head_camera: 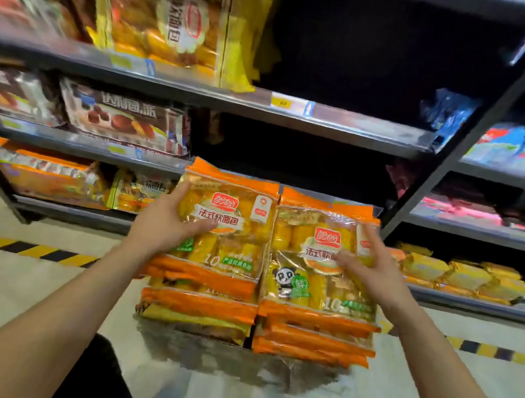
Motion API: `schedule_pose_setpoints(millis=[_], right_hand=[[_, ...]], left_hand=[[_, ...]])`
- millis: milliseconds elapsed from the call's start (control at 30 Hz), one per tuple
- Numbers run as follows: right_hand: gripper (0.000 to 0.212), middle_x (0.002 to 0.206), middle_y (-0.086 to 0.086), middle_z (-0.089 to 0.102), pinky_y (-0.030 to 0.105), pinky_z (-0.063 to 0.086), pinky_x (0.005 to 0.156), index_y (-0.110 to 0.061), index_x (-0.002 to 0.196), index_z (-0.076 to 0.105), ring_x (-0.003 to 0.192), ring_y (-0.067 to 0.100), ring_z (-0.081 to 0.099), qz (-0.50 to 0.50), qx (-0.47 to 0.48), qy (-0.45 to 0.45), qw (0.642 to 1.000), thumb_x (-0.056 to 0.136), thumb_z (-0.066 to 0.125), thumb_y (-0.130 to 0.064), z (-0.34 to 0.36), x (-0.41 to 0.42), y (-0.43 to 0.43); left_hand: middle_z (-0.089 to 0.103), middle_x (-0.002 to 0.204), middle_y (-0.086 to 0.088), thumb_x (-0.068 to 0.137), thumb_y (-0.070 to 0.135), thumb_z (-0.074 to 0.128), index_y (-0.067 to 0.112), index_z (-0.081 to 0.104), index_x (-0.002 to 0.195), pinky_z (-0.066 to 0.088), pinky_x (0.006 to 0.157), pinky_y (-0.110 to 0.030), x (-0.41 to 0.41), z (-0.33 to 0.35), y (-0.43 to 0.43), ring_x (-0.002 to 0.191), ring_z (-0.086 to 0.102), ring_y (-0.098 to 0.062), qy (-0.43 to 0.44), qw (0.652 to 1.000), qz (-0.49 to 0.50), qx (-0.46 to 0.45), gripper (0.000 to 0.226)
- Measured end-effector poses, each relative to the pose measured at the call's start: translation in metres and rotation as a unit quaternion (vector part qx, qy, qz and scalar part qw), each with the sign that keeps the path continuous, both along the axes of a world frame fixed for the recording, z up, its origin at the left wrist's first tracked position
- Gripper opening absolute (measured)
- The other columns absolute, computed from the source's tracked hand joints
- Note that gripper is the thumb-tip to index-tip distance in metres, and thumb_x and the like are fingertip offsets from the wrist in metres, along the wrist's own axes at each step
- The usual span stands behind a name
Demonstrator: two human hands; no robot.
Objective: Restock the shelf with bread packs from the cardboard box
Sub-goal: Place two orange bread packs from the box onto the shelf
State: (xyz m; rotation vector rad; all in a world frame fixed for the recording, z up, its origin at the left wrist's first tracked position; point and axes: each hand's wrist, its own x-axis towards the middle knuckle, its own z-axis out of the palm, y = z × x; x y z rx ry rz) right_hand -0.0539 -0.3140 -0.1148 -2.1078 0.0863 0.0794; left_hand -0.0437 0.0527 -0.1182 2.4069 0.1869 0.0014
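— Bread packs [217,226], where were they?

— Two stacks stood side by side in front of me, above what looked like the cardboard box [217,356], though that part was blurred. My left hand [164,222] lay spread on the top pack of the left stack, fingers open, gripping nothing. My right hand [369,266] rested the same way on the right stack [321,273].

— And beyond them?

— The shelf [347,126], dark and bare behind the stacks, with yellow packs [178,14] higher up on the left.
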Motion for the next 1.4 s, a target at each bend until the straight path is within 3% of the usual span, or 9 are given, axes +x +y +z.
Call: schedule_pose_setpoints(millis=[100, 267, 400, 467, 500, 600, 767, 1233, 1400], right_hand=[[0.094, 0.133, -0.011, 0.043, 0.031, 0.047, 0.088, -0.038, 0.152, 0.023, 0.110, 0.012, 0.049, -0.013, 0.036, 0.030, 0.999, 0.077, 0.081, -0.029, 0.008, -0.008, 0.002], [0.104, 0.133, -0.005, 0.050, 0.034, 0.057, 0.081, -0.039, 0.152, 0.021, 0.104, 0.017, 0.062, -0.029, 0.078, 0.030, 0.996, 0.072, 0.085, -0.021, -0.001, -0.029, -0.009], [0.104, 0.124, -0.020, 0.044, 0.017, 0.051, 0.066, -0.039, 0.152, 0.020, 0.096, 0.001, 0.056, -0.009, 0.095, -0.023, 0.995, 0.074, 0.083, -0.014, 0.001, -0.044, -0.012], [0.104, 0.126, -0.023, 0.041, 0.023, 0.056, 0.075, -0.040, 0.152, 0.021, 0.102, 0.001, 0.056, -0.004, 0.097, -0.057, 0.994, 0.073, 0.083, -0.014, 0.004, -0.048, -0.016], [0.104, 0.132, -0.021, 0.040, 0.033, 0.057, 0.084, -0.042, 0.151, 0.022, 0.111, 0.006, 0.055, -0.003, 0.097, -0.077, 0.992, 0.072, 0.084, -0.016, 0.007, -0.050, -0.018], [0.102, 0.143, -0.021, 0.033, 0.042, 0.049, 0.100, -0.047, 0.149, 0.024, 0.126, 0.009, 0.045, -0.007, 0.068, -0.145, 0.987, 0.071, 0.086, -0.023, 0.025, -0.058, -0.024], [0.100, 0.149, -0.009, 0.035, 0.053, 0.052, 0.094, -0.066, 0.138, 0.020, 0.129, 0.019, 0.048, -0.008, 0.064, -0.225, 0.972, 0.067, 0.084, -0.035, 0.063, -0.066, -0.032], [0.101, 0.151, -0.014, 0.030, 0.053, 0.043, 0.106, -0.058, 0.144, 0.018, 0.137, 0.015, 0.037, -0.044, 0.025, -0.344, 0.938, 0.072, 0.084, -0.031, 0.154, 0.028, -0.051], [0.103, 0.138, -0.020, 0.030, 0.041, 0.043, 0.103, -0.053, 0.148, 0.016, 0.129, 0.010, 0.039, -0.045, 0.012, -0.332, 0.942, 0.073, 0.083, -0.027, 0.149, 0.085, -0.057]], left_hand=[[0.054, 0.133, -0.012, 0.066, 0.075, 0.063, 0.030, 0.018, 0.153, 0.047, 0.091, -0.042, -0.008, 0.006, -0.005, 0.118, 0.053, -0.032, -0.038, 0.999, -0.009, 0.012, 0.108], [0.051, 0.133, -0.007, 0.066, 0.067, 0.071, 0.029, 0.016, 0.153, 0.045, 0.094, -0.043, -0.023, 0.015, -0.018, 0.121, 0.049, -0.027, -0.076, 0.997, -0.016, -0.002, 0.110], [0.046, 0.144, -0.005, 0.062, 0.064, 0.073, 0.029, 0.019, 0.153, 0.038, 0.105, -0.043, -0.040, 0.024, -0.023, 0.132, 0.041, -0.024, -0.124, 0.991, -0.017, -0.057, 0.112], [0.045, 0.145, -0.004, 0.067, 0.053, 0.077, 0.027, 0.020, 0.153, 0.035, 0.106, -0.040, -0.049, 0.030, -0.028, 0.134, 0.039, -0.023, -0.154, 0.985, -0.017, -0.079, 0.107], [0.044, 0.145, -0.004, 0.068, 0.052, 0.077, 0.028, 0.020, 0.153, 0.034, 0.106, -0.040, -0.054, 0.033, -0.029, 0.134, 0.038, -0.024, -0.164, 0.983, -0.010, -0.084, 0.105], [0.043, 0.146, -0.004, 0.060, 0.065, 0.070, 0.036, 0.017, 0.152, 0.038, 0.107, -0.046, -0.064, 0.045, -0.028, 0.134, 0.039, -0.025, -0.176, 0.980, 0.014, -0.094, 0.110], [0.042, 0.147, -0.003, 0.062, 0.061, 0.072, 0.036, 0.016, 0.152, 0.039, 0.107, -0.045, -0.071, 0.083, -0.033, 0.132, 0.041, -0.023, -0.233, 0.964, 0.014, -0.124, 0.109], [0.029, 0.152, -0.001, 0.068, 0.047, 0.080, 0.039, 0.008, 0.153, 0.033, 0.106, -0.036, 0.034, 0.164, -0.062, 0.137, 0.032, -0.018, -0.333, 0.935, -0.022, -0.123, 0.112], [0.031, 0.151, -0.001, 0.069, 0.041, 0.082, 0.035, 0.012, 0.153, 0.029, 0.103, -0.030, 0.098, 0.163, -0.066, 0.127, 0.028, -0.004, -0.324, 0.937, -0.036, -0.127, 0.110]])
